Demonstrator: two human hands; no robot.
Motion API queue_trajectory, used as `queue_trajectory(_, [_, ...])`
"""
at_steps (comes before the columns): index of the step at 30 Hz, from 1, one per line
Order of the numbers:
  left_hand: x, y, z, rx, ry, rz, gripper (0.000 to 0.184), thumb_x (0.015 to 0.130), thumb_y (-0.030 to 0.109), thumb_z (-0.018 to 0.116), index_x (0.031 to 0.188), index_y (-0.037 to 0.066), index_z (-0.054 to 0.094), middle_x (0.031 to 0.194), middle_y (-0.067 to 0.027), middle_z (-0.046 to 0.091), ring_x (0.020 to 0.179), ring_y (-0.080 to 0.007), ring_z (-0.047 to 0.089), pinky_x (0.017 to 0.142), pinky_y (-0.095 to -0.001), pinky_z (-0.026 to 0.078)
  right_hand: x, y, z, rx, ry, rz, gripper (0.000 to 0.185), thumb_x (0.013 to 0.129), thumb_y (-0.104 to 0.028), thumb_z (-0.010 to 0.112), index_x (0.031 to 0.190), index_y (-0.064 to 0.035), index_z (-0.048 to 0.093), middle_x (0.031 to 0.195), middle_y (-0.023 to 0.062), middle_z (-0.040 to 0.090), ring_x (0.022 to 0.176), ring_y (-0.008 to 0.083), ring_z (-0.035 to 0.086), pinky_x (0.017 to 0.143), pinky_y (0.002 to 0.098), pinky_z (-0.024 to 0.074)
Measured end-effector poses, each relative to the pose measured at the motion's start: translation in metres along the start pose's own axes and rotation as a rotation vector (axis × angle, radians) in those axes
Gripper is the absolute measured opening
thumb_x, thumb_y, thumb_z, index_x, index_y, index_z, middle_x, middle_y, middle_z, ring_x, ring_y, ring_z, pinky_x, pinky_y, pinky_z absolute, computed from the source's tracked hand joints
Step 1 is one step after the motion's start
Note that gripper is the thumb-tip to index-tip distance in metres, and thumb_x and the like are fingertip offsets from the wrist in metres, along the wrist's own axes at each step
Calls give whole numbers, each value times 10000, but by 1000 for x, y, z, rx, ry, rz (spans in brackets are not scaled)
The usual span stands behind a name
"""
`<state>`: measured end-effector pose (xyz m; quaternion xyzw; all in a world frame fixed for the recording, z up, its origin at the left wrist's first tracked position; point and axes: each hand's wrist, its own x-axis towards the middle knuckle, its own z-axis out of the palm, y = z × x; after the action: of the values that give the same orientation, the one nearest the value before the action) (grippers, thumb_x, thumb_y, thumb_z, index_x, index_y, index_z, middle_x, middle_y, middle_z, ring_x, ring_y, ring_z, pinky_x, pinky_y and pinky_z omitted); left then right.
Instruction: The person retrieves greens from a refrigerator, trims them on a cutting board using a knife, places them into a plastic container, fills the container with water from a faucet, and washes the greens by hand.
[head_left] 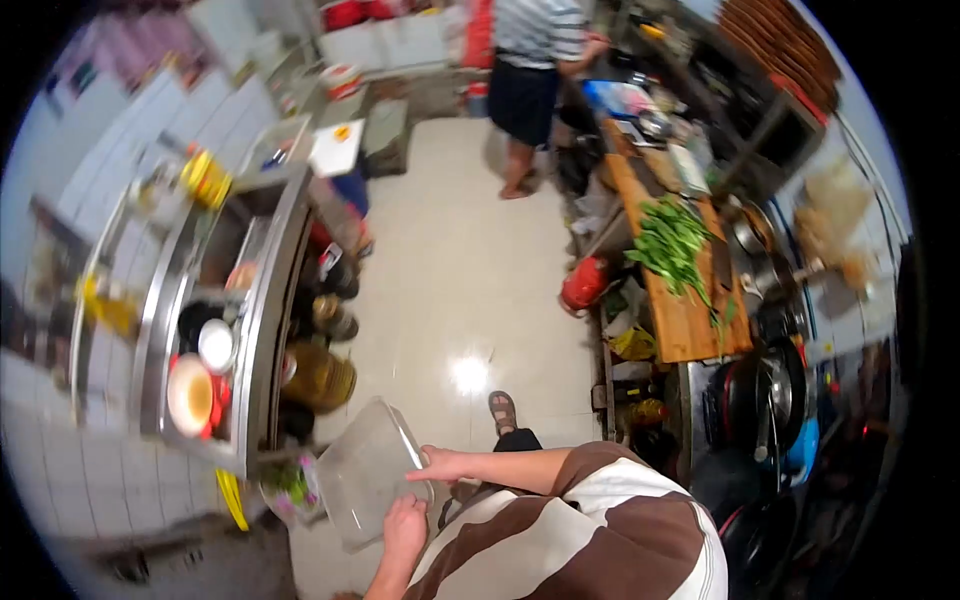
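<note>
A clear plastic bin (365,478) is tilted low in front of my body, and the floor shows through it. My right hand (442,465) grips its rim at the near side, fingers bent over the edge. Lower down, my left hand (405,520) is closed on the same side of the bin. Nothing can be made out inside the bin. Beside its far lower corner is a clear bag with green and purple contents (292,482).
A metal sink counter (270,330) stands left, holding a white bowl (216,345). Below it sits a large oil bottle (318,377). Leafy greens (672,245) lie on a wooden board (690,335) at right. Another person (525,80) stands at the far counter. Woks (785,395) are lower right.
</note>
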<state>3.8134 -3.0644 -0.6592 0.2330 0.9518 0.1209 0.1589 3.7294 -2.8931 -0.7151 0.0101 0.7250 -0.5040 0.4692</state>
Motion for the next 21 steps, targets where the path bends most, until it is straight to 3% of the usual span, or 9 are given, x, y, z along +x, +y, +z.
queue_trajectory(1, [21, 9, -10, 0, 16, 73, 98, 785, 100, 531, 820, 56, 612, 814, -94, 539, 788, -286, 555, 698, -427, 474, -8, 5, -17, 39, 70, 12, 947, 755, -521, 646, 1324, 117, 238, 824, 194, 572, 533, 233, 564, 464, 344, 480])
queue_trajectory(4, [92, 39, -29, 30, -128, 178, 187, 811, 165, 559, 948, 61, 631, 916, -123, 567, 882, -310, 563, 776, -433, 474, -37, 13, -85, 249, 253, -25, 815, 762, -400, 638, 1290, 105, 277, 788, 177, 567, 475, 236, 537, 442, 344, 471])
queue_trajectory(5, [115, 49, -40, -63, -143, 219, 251, 802, 196, 591, 1012, 62, 619, 989, -140, 562, 942, -325, 551, 818, -429, 464, -48, 20, -109, 261, 319, -75, 711, 761, -332, 627, 1248, 87, 322, 805, 181, 570, 517, 231, 555, 435, 350, 468])
queue_trajectory(7, [164, 69, -63, -252, -174, 292, 409, 784, 257, 655, 1139, 65, 595, 1136, -176, 553, 1063, -355, 528, 901, -420, 445, -67, 45, -155, 318, 430, -138, 687, 766, -326, 622, 1234, 86, 334, 819, 179, 571, 554, 225, 567, 440, 348, 468])
queue_trajectory(10, [238, 58, -66, -127, 223, 307, 697, 724, 305, 748, 1303, 28, 477, 1304, -232, 460, 1199, -387, 447, 1006, -424, 376, -96, 82, -228, 387, 532, -163, 653, 776, -302, 611, 1232, 79, 341, 851, 173, 574, 617, 215, 587, 473, 342, 482])
queue_trajectory(12, [287, 44, -63, -75, 458, 51, 774, 738, 255, 757, 1348, -34, 379, 1309, -237, 463, 1217, -363, 444, 1022, -421, 352, -122, 91, -266, 536, 608, -249, 608, 791, -259, 593, 1263, 34, 346, 898, 145, 580, 679, 199, 603, 548, 333, 507])
queue_trajectory(14, [333, 41, -68, -497, 355, -149, 773, 763, 241, 743, 1357, -56, 348, 1271, -211, 489, 1190, -320, 467, 1001, -402, 367, -154, 91, -300, 599, 596, -269, 633, 816, -203, 572, 1371, -41, 313, 1051, 130, 579, 836, 176, 626, 632, 315, 514])
queue_trajectory(18, [433, 34, -67, -1091, 48, -317, 729, 781, 226, 734, 1343, -60, 370, 1167, -134, 532, 1089, -223, 512, 944, -337, 402, -178, 110, -346, 477, 774, -338, 640, 821, -163, 559, 1389, -60, 283, 1091, 125, 569, 849, 174, 630, 696, 312, 507])
queue_trajectory(21, [508, 45, -66, -702, 109, -168, 663, 798, 228, 717, 1332, -24, 412, 1053, -76, 565, 947, -157, 542, 821, -280, 436, -177, 134, -379, 581, 797, -407, 601, 817, -179, 572, 1353, -56, 331, 1059, 120, 576, 855, 183, 630, 722, 329, 510])
